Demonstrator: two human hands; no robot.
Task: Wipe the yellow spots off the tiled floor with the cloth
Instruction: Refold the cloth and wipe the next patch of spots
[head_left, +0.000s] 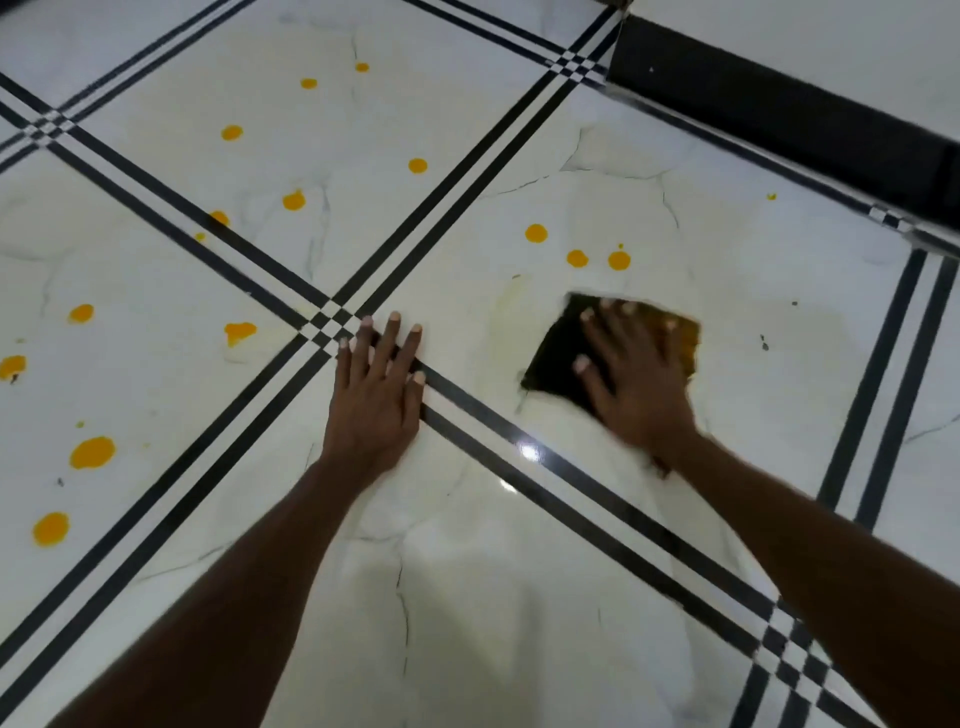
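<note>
My right hand (636, 376) presses flat on a dark cloth (553, 353) with a yellow-stained far edge, on the white marbled tile floor (467, 597). The hand and cloth are blurred. Three yellow spots (576, 258) lie just beyond the cloth. Several more yellow spots (293, 200) dot the far tile, and others (92, 452) lie on the left tile. My left hand (376, 395) rests flat on the floor with fingers spread, over a black stripe near the checkered tile crossing. A faint yellowish smear (501, 306) shows left of the cloth.
Black double stripes (208, 467) cross the floor diagonally and meet in small checkered squares. A black skirting and a white wall (779, 109) run along the upper right. A tiny yellow fleck (771, 196) lies near that wall.
</note>
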